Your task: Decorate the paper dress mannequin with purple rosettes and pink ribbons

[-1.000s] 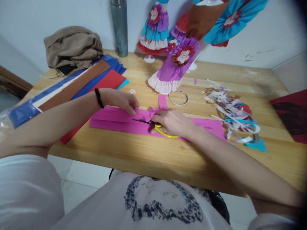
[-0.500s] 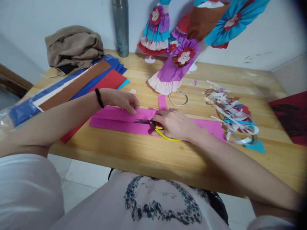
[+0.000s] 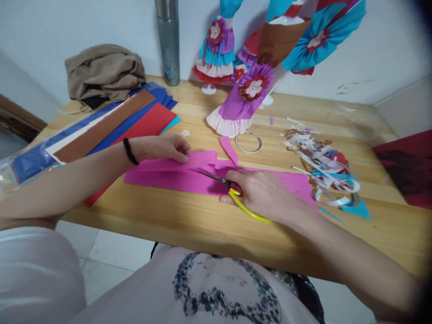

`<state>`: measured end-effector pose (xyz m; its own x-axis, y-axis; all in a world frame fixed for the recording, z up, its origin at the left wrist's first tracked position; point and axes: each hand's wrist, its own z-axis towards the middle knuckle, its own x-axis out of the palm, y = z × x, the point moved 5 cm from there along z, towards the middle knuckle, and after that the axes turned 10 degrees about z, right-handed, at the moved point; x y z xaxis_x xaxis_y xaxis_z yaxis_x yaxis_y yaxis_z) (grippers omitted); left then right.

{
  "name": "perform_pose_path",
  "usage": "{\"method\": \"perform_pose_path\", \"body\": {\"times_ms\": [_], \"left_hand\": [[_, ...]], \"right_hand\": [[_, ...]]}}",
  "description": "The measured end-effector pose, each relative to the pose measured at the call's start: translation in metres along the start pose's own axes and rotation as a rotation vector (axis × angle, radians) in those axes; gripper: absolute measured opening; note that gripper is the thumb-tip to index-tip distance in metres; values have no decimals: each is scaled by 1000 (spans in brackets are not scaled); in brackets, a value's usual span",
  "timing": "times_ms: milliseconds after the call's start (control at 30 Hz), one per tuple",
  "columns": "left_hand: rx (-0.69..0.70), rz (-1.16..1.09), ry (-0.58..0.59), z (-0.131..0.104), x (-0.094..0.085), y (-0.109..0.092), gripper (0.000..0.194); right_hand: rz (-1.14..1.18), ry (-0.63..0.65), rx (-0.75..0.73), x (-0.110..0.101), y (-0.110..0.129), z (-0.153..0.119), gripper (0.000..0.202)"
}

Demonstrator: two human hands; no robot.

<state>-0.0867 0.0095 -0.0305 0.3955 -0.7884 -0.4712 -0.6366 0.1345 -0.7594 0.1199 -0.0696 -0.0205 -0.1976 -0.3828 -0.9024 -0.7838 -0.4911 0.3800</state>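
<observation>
A long pink sheet of crepe paper (image 3: 158, 181) lies across the front of the table, with a slit running along part of its length. My left hand (image 3: 168, 147) pinches the cut upper strip (image 3: 202, 158) near its left part. Yellow-handled scissors (image 3: 251, 213) are in my right hand (image 3: 258, 189), whose fingers wrap round the handles. Their dark blades point left, with the tips at the slit, just right of my left fingertips. Beyond the blades, a narrow pink end (image 3: 229, 149) sticks up towards the back, bent over.
Coloured paper sheets (image 3: 111, 128) lie at left, below a brown cloth (image 3: 104, 72) and a flask (image 3: 168, 49). Ruffled paper dolls (image 3: 241, 105) stand at the back. A white ring (image 3: 249, 150) and a heap of paper scraps (image 3: 327, 157) lie to the right.
My right hand and the scissors have drawn back to the right and towards me. The pink end behind them has tilted. My left hand keeps its pinch on the strip.
</observation>
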Motion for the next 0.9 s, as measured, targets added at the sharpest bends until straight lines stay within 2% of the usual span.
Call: {"method": "perform_pose_path", "body": {"times_ms": [100,233,333,433,600,767,900], "left_hand": [[-30,-61,-84,-2,-1,1,22],[-82,-133,-188,-7,-3,2,20],[-108,-163,-248,-12,-3,0,18],[-85,-164,-301,-16,-4,-5,17],[-90,-209,-324,-19,-3,-4,23],[-68,-249,-349,-21,-4,4,27],[-38,-249,-345,-22,-4,2,26]], "right_hand": [[203,5,20,-2,12,-7,45],[678,119,14,10,24,-10,45],[1022,165,61,23,28,-3,49],[1236,162,130,34,29,10,55],[1344,167,244,41,28,25,58],[1333,189,249,40,27,21,59],[1345,179,266,41,26,24,57]]}}
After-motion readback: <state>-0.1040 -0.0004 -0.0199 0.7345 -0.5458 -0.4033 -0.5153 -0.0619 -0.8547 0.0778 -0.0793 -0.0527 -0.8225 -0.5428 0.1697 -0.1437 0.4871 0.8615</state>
